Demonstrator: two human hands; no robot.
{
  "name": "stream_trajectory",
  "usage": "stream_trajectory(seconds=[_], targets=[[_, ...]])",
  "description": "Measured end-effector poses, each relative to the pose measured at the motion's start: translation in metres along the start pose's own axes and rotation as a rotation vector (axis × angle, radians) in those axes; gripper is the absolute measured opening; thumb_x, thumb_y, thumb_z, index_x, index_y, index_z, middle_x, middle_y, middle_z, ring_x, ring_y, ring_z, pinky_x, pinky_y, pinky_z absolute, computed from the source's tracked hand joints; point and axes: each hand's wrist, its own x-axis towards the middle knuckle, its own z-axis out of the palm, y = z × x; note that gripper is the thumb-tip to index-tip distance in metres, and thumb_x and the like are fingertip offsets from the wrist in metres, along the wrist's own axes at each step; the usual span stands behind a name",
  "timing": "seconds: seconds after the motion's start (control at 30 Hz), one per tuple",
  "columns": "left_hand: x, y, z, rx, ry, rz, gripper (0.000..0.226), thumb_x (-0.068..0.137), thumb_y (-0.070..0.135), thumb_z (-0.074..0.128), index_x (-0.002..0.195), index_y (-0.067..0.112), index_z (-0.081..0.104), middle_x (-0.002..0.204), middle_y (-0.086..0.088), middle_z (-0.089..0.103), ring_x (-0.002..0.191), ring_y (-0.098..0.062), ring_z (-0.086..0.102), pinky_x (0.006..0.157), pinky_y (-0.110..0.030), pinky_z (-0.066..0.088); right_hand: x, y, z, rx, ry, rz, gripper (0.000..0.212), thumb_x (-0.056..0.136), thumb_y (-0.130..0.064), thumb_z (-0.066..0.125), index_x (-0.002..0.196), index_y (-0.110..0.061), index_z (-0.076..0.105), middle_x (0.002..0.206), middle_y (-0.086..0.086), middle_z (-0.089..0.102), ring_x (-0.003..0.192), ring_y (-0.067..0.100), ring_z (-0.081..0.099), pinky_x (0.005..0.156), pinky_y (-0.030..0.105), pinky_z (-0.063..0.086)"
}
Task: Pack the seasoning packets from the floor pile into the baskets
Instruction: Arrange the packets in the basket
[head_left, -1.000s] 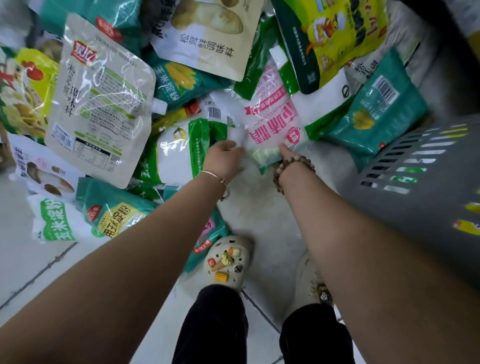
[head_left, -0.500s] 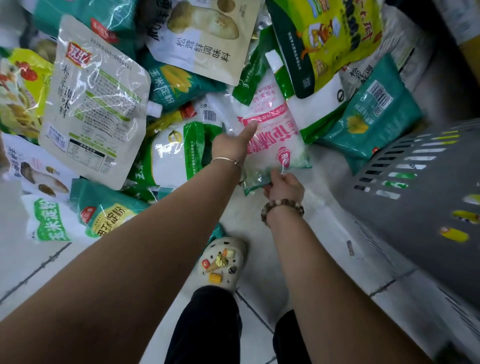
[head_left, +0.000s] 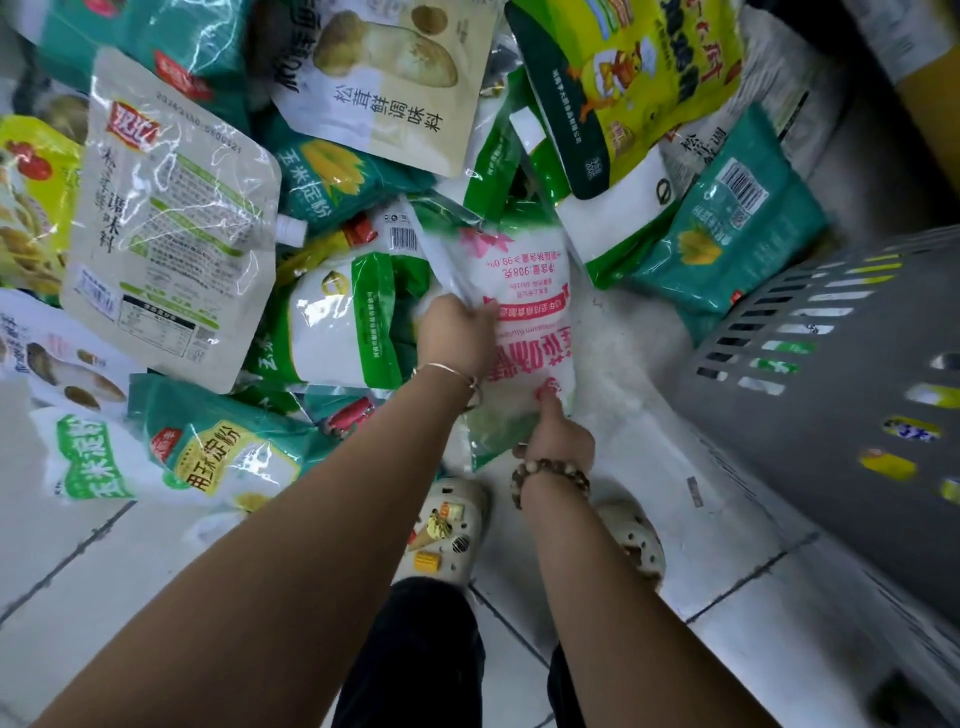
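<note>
- The left hand grips the left edge of a white packet with pink print. Its fingers are curled round the film at about mid-length of the packet.
- The right hand pinches the near end of the same packet. The thumb lies on the printed face and the other fingers are hidden behind the film.
- The white packet is held between both hands, with its near end toward the person. Its far end overlaps the pile of packets on the floor. Its print reads upside down in the head view.
- The pile covers the far and left part of the scene. It includes:
  - a white spout pouch at the left;
  - a mushroom-print packet at far centre;
  - a yellow-green bag at far right;
  - a green-and-white bag just left of the left hand.
- A teal packet lies at the right edge of the pile, next to the basket. Whether the two touch cannot be told.
- The basket is grey with a slotted wall and stands at the right, apart from the held packet. Coloured packaging shows through its slots.
- A thin metal bangle sits on the left wrist and a bead bracelet on the right wrist.
- Two pale clogs rest on the tiled floor, nearer than the hands.
</note>
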Motion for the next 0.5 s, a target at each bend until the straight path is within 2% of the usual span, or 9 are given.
stream_trajectory(seconds=[0.1,0.17,0.23,0.3,0.33,0.4,0.47,0.5], targets=[[-0.016,0.0,-0.004,-0.01,0.041,0.033,0.034,0.09,0.024,0.059,0.063,0.013,0.042,0.064,-0.003,0.052,0.066,-0.025,0.058,0.061,-0.034,0.053,0.007,-0.018,-0.014,-0.23,0.196,-0.052,0.045,0.093,-0.042,0.043,0.069,-0.006,0.055,0.088,0.016,0.065,0.076,0.027,0.053,0.064,0.03,0.036],[-0.022,0.0,-0.01,-0.038,0.07,0.06,0.028,0.09,0.024,0.059,0.07,0.005,0.053,0.07,-0.008,0.059,0.066,-0.024,0.06,0.054,-0.029,0.051,0.011,-0.034,-0.022,-0.291,0.284,-0.093,0.042,0.094,-0.037,0.04,0.071,-0.007,0.058,0.086,0.013,0.062,0.069,0.025,0.05,0.054,0.028,0.031],[-0.028,0.004,-0.019,-0.06,0.086,0.086,0.028,0.089,0.023,0.06,0.087,-0.005,0.062,0.083,-0.015,0.066,0.071,-0.025,0.065,0.055,-0.028,0.054,0.017,-0.055,-0.028,-0.224,0.373,-0.183,0.038,0.093,-0.034,0.042,0.08,-0.005,0.061,0.081,0.006,0.052,0.063,0.019,0.044,0.045,0.027,0.027],[-0.033,0.005,-0.025,-0.086,0.082,0.096,0.031,0.089,0.022,0.061,0.091,-0.008,0.062,0.085,-0.019,0.067,0.074,-0.028,0.067,0.062,-0.034,0.057,0.023,-0.084,-0.028,-0.063,0.369,-0.322,0.032,0.093,-0.034,0.047,0.096,-0.006,0.062,0.082,0.0,0.054,0.061,0.013,0.048,0.042,0.014,0.033],[-0.037,0.006,-0.027,-0.095,0.071,0.087,0.031,0.089,0.022,0.061,0.09,-0.009,0.062,0.083,-0.019,0.068,0.074,-0.029,0.068,0.063,-0.037,0.057,0.025,-0.101,-0.026,0.025,0.342,-0.387,0.028,0.092,-0.034,0.05,0.1,-0.009,0.061,0.087,-0.002,0.059,0.066,0.01,0.053,0.047,0.01,0.039],[-0.044,0.003,-0.032,-0.103,0.055,0.068,0.029,0.089,0.021,0.061,0.082,-0.007,0.062,0.076,-0.016,0.068,0.069,-0.026,0.068,0.059,-0.035,0.058,0.032,-0.136,-0.02,0.17,0.314,-0.5,0.019,0.092,-0.024,0.055,0.106,-0.011,0.056,0.108,0.001,0.061,0.09,0.014,0.061,0.071,0.015,0.049],[-0.052,-0.001,-0.036,-0.125,0.06,0.046,0.026,0.089,0.02,0.061,0.071,0.002,0.06,0.067,-0.009,0.066,0.061,-0.02,0.066,0.05,-0.025,0.055,0.044,-0.168,-0.014,0.191,0.305,-0.616,0.025,0.091,-0.008,0.054,0.116,-0.008,0.054,0.128,0.007,0.053,0.114,0.018,0.055,0.086,0.016,0.043],[-0.054,-0.003,-0.037,-0.144,0.068,0.03,0.026,0.089,0.02,0.061,0.069,0.003,0.06,0.066,-0.008,0.065,0.06,-0.02,0.066,0.049,-0.025,0.054,0.05,-0.18,-0.012,0.134,0.3,-0.666,0.031,0.091,-0.005,0.054,0.121,-0.008,0.052,0.134,0.007,0.048,0.121,0.019,0.051,0.091,0.02,0.042]])
